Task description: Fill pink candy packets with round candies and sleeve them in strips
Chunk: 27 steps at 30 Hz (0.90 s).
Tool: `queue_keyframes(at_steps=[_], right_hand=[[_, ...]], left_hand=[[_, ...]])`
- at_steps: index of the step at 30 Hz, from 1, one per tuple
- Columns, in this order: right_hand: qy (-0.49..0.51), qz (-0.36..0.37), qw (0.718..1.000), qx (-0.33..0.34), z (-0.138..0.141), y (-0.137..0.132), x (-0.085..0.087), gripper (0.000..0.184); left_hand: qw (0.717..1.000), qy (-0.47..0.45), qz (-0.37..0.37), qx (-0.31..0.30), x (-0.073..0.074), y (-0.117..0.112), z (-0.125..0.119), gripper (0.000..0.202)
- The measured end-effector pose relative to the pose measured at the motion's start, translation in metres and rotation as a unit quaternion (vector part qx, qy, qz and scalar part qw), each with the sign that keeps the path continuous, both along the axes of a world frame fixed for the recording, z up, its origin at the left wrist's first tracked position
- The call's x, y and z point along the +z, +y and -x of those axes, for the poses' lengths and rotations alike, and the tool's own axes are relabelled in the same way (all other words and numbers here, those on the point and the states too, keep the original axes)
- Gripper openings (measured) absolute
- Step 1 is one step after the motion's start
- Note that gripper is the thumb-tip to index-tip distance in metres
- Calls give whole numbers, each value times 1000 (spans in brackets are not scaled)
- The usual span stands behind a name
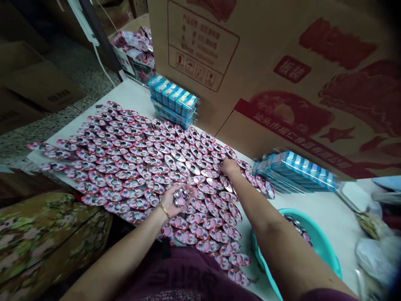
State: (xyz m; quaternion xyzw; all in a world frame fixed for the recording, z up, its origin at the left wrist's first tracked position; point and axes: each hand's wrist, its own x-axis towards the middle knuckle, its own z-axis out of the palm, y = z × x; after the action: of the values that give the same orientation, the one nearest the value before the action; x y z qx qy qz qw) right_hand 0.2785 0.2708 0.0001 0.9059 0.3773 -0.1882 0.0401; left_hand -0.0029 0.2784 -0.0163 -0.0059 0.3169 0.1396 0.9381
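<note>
My left hand (171,204) is turned palm up and cupped around several small round pieces (181,197) with shiny metallic rims and pink faces. My right hand (230,168) reaches across to the far right part of the table, its fingers pinched together low over the packs; what they hold is hidden. Beneath both hands lie rows of oval red, white and pink printed packs (138,149) with round recesses. Packs nearer me, such as one pink-filled pack (197,218), show pink discs in their recesses, while those farther left look dark in the middle.
A turquoise basin (328,255) with more round pieces stands under my right forearm. Blue boxes in clear wrap (172,100) and another wrapped blue set (297,169) line the back edge against a large carton (266,54). Clear plastic bags (372,255) lie at right.
</note>
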Motion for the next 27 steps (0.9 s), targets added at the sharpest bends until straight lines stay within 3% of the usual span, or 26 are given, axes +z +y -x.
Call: queue_keyframes(at_steps=[5,9,11,13,15,20,22,24,26,27], right_hand=[[-17,12,1000,-4,0,-1,6,53],[-6,-70,996,56,44,-22,13,32],[66,-138,978,144,76,-32,13,29],[176,-220,929,240,104,-40,10,31],[237,-271,891,278,118,-46,8,30],[216,-281,896,268,114,-71,17,26],[216,-298,897,244,108,-83,20,21],[233,-333,899,161,97,-93,18,17],[278,-371,886,-5,79,-103,10,23],[311,-388,862,-98,66,-107,5,28]], left_hand=[[1000,-18,8,21,5,4,-15,25],[1000,-12,-6,-14,2,7,-22,26],[999,-6,-16,-32,0,7,-24,24],[999,16,-23,-29,0,4,-27,18],[999,36,-27,-28,0,0,-31,12],[997,16,-32,-67,-3,-13,-41,11],[996,15,-30,-79,-6,-17,-45,13],[995,12,-30,-94,-7,-19,-48,15],[994,7,-30,-101,-6,-20,-49,16],[994,4,-31,-101,-5,-20,-49,16]])
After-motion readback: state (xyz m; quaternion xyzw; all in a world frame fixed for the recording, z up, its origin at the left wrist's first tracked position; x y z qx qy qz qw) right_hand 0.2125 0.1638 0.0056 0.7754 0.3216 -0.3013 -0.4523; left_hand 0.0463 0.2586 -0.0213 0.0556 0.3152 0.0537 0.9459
